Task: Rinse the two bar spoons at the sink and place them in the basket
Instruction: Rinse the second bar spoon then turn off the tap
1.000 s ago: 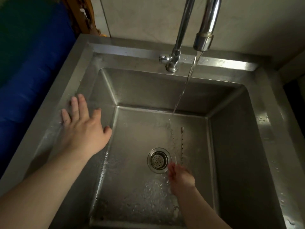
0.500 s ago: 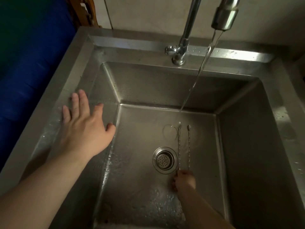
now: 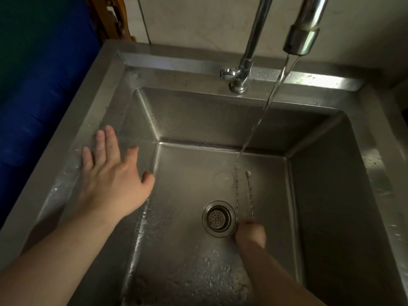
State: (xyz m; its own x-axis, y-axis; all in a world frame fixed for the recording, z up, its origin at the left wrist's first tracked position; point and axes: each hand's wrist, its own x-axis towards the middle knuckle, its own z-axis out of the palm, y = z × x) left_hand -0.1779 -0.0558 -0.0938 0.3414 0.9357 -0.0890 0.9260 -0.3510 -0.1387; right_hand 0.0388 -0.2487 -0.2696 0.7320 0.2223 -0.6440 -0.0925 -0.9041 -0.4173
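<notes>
1. Sink [image 3: 326,191]: deep square steel basin, brushed, wet w/ droplets on near floor.
2. Tap [image 3: 301,34]: shiny chrome, far side; thin water stream [image 3: 262,115] slants down-left onto far tip of left spoon.
3. Left hand [image 3: 110,177]: flat, fingers spread, palm down on left rim, holding nothing.
4. Right hand [image 3: 250,235]: fist closed round near ends of both spoons, just right of drain.
5. Drain [image 3: 217,218]: round steel strainer, perforated, mid floor.
6. Two spoons [image 3: 236,191]: thin twisted-metal stems, side by side approx parallel, long axis near-to-far, tips pointing far, small knobs at far ends, low over sink floor.
</notes>
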